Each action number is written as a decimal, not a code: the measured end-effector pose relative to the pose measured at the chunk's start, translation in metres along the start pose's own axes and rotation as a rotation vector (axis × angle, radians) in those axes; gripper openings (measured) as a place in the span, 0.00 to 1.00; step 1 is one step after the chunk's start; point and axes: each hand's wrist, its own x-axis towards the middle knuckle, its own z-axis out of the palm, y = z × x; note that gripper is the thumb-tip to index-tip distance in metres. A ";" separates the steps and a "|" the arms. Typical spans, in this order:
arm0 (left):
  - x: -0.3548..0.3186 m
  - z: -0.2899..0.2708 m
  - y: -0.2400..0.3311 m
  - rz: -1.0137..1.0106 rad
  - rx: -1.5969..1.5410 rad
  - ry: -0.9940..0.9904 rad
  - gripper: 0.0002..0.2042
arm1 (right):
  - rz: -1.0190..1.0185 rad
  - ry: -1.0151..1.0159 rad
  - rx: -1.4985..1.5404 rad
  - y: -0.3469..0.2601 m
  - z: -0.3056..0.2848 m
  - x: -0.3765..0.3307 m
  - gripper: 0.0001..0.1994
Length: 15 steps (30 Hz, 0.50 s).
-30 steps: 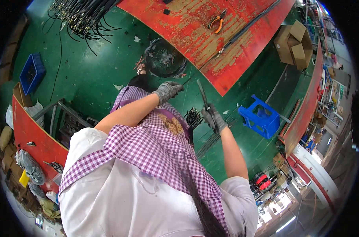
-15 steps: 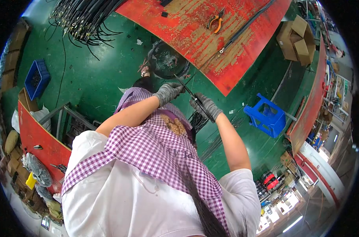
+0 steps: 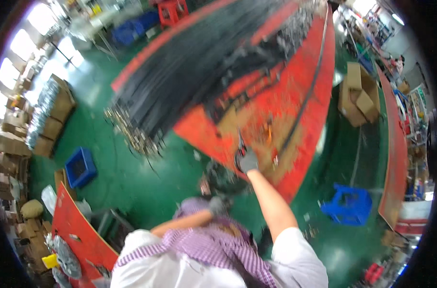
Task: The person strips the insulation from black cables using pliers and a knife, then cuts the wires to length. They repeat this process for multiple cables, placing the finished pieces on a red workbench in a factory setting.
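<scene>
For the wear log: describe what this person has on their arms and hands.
Both hands wear dark grey work gloves: the right hand and the left hand. The forearms are bare above the gloves. Short white sleeves end at the upper arms. A purple and white checked cloth hangs over the shoulders and chest. The picture is blurred, so no markings can be made out on the gloves.

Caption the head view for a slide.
Gloved right hand reaching onto a red worktable beside black cable bundles; left hand near the chest.
</scene>
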 end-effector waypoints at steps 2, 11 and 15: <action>0.016 -0.037 0.045 -0.040 -0.092 -0.029 0.11 | 0.083 -0.013 -0.050 0.008 -0.002 0.024 0.22; 0.127 -0.098 0.104 -0.144 -0.587 0.167 0.13 | 0.187 -0.289 0.464 0.017 -0.024 -0.069 0.16; 0.203 -0.044 0.121 0.046 -0.252 -0.071 0.16 | 0.447 0.035 0.858 0.040 -0.055 -0.137 0.14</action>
